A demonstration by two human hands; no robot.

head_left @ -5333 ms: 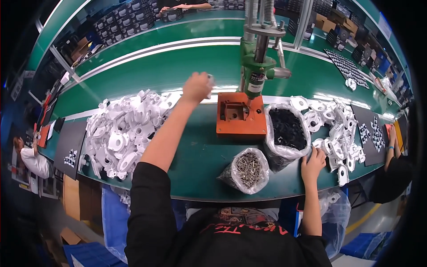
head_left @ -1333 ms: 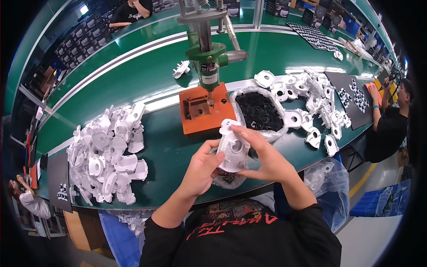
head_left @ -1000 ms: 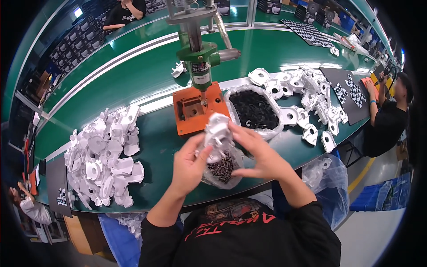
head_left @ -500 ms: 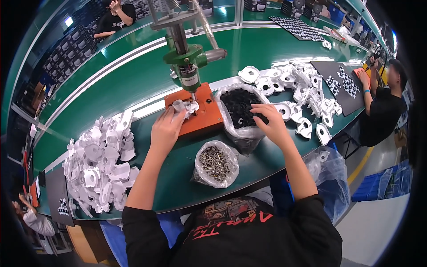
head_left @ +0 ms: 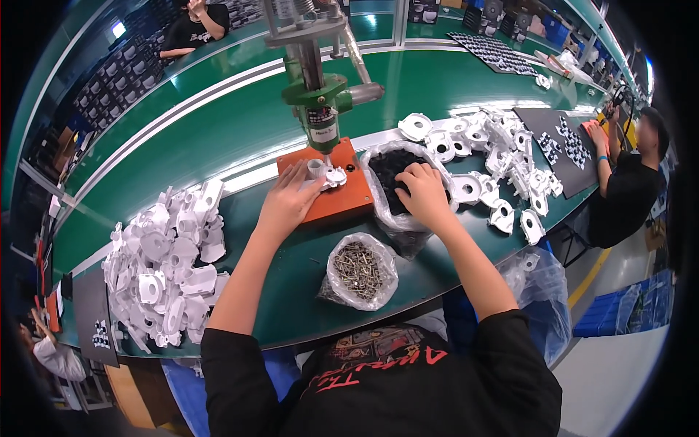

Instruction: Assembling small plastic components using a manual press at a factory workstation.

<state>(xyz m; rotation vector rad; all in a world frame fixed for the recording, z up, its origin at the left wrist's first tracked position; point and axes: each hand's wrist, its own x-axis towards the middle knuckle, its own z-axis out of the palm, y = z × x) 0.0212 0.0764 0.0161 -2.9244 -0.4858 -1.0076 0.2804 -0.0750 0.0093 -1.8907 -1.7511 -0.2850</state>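
My left hand [head_left: 293,197] is closed on a white plastic part [head_left: 334,177] with a round collar, holding it on the orange fixture block [head_left: 341,206]. Right above that part stands the tip of a green press-like machine [head_left: 321,109]. My right hand [head_left: 424,192] reaches into a clear plastic bag [head_left: 400,222] of small black parts [head_left: 388,164]. Its fingers are curled down among them, their tips hidden, so I cannot make out what they pinch. Nearer to me, between my forearms, an open bag [head_left: 389,280] holds many metal screws [head_left: 357,268].
White plastic parts [head_left: 164,258] are heaped at the left. More white housings [head_left: 502,149] lie right of the black parts, beside a dark mat [head_left: 557,156] with small pieces. One person [head_left: 630,175] works at the right; another [head_left: 195,29] sits across the green table [head_left: 218,127].
My right hand has moved left, farther over the bag, and its fingers have curled down into the black parts. My left hand stays at the white part. The whole view has shifted slightly.
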